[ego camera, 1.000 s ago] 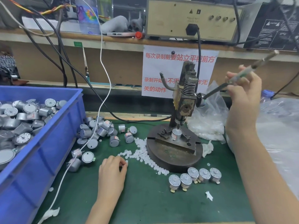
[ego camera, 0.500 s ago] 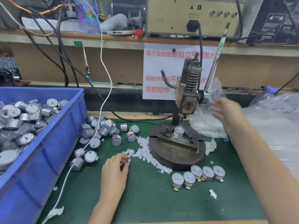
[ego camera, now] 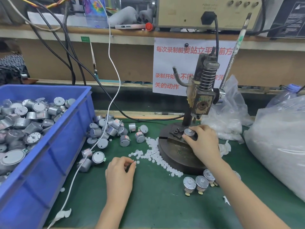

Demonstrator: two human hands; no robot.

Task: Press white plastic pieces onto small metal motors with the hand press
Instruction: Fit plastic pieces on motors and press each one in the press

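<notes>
The hand press (ego camera: 200, 103) stands on a round dark base (ego camera: 175, 156), its lever (ego camera: 236, 52) upright and free. My right hand (ego camera: 203, 141) grips a small metal motor (ego camera: 189, 132) with a white piece on top, sitting in the press fixture. My left hand (ego camera: 121, 172) rests on the green mat, its fingertips pinching among the white plastic pieces (ego camera: 153, 154) scattered beside the base. A row of motors (ego camera: 196, 183) with pieces fitted stands in front of the base. Loose motors (ego camera: 112, 131) lie left of the press.
A blue bin (ego camera: 54, 146) full of motors fills the left side. Clear plastic bags (ego camera: 277, 142) of white pieces sit at the right. A white cable (ego camera: 113, 90) hangs down across the mat. A shelf with a beige box (ego camera: 206, 12) runs above.
My right hand let go of the lever, which sprang upright, and came down to grip the motor in the fixture. My left hand stayed at the white pieces.
</notes>
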